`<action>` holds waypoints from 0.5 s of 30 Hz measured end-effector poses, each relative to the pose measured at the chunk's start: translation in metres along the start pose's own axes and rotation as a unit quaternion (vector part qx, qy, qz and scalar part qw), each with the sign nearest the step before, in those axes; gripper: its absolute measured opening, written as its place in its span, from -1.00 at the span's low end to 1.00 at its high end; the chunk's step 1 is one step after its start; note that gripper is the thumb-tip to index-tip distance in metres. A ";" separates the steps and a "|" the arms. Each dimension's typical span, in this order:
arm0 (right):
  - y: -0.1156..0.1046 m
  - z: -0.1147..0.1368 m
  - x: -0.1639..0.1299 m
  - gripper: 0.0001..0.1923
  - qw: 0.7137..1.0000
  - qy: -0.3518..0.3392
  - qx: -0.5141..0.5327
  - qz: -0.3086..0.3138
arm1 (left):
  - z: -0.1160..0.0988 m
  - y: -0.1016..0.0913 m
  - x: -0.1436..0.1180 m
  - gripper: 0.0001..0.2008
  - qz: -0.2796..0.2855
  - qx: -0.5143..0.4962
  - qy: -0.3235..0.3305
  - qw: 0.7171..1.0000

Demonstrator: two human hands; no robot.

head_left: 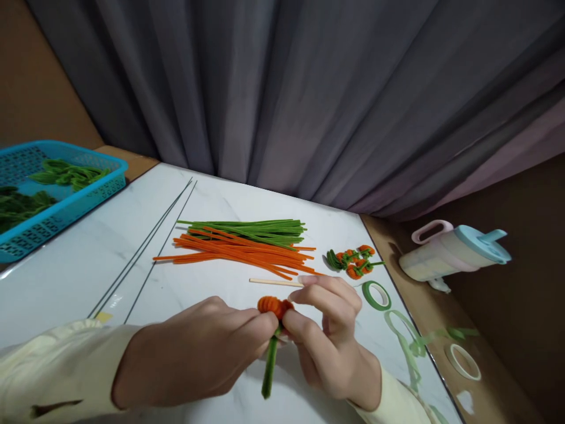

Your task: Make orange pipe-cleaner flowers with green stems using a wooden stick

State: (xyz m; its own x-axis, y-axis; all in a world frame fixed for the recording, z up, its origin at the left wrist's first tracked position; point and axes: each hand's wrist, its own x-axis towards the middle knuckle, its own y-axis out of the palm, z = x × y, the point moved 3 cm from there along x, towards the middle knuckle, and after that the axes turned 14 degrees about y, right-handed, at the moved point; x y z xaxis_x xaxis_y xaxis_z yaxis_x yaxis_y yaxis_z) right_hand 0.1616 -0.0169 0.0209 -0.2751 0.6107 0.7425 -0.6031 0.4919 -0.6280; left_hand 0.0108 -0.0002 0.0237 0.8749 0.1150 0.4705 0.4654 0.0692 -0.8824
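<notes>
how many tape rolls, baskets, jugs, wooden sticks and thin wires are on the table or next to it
tape rolls: 2, the second lying off the table edge
blue basket: 1
lidded jug: 1
wooden stick: 1
thin wires: 2
total: 7
The loose orange and green pipe cleaners are too many to count.

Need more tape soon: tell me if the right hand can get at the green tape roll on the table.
Probably yes: the green tape roll lies just beyond the right hand with bare table between, though that hand now pinches the orange flower.
</notes>
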 end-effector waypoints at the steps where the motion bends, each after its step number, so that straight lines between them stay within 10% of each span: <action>1: 0.000 0.000 0.000 -0.84 1.000 0.001 0.002 0.007 | 0.001 0.000 0.000 -0.65 0.022 -0.025 -0.004 0.999; 7: -0.004 -0.006 0.003 -0.77 0.996 0.031 0.045 0.067 | 0.011 -0.004 -0.003 -0.79 0.143 -0.126 -0.035 0.981; 15: 0.001 -0.003 0.000 -0.77 0.992 0.074 0.051 0.085 | -0.001 0.010 0.003 -0.68 0.056 0.035 0.001 0.998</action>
State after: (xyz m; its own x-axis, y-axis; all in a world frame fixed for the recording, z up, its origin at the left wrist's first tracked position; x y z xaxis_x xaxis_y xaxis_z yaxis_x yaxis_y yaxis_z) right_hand 0.1633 -0.0145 0.0193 -0.2702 0.7674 0.5814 -0.6329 0.3135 -0.7080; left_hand 0.0183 -0.0006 0.0165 0.9210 0.1246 0.3691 0.3546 0.1241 -0.9267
